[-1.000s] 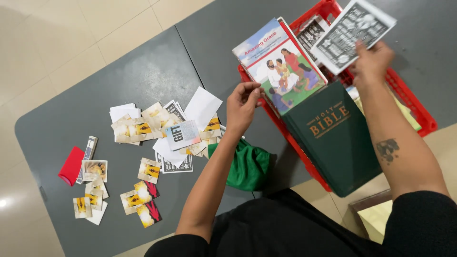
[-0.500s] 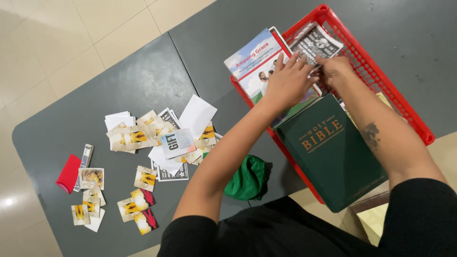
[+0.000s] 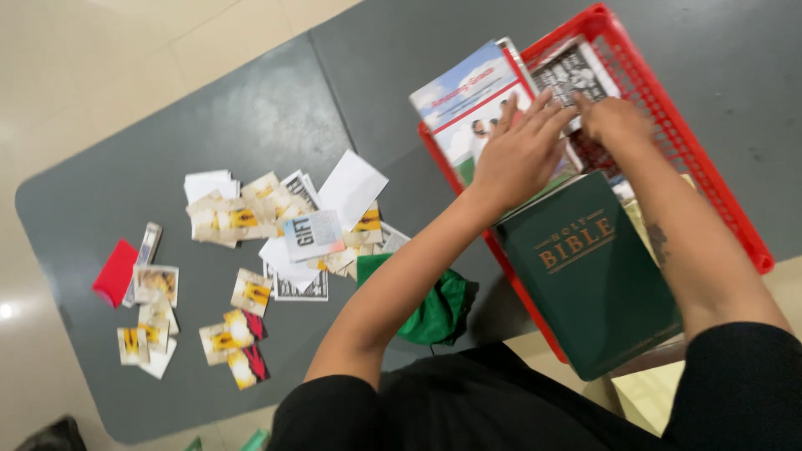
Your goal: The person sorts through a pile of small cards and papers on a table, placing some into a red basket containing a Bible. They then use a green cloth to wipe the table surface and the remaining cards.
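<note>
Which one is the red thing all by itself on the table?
Start at the dark grey table and go to its far left end, past the scattered cards. The flat red piece lies beside a small narrow strip. It is plain red, with no picture.

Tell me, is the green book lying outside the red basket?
No, the green book lies in the red basket, one corner sticking out over its rim.

Colourful booklet (image 3: 468,100) lying flat atop red basket (image 3: 710,167).

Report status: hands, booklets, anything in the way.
Left hand flat on colourful booklet. Right hand on black-and-white leaflet, in red basket. Green book alongside.
</note>
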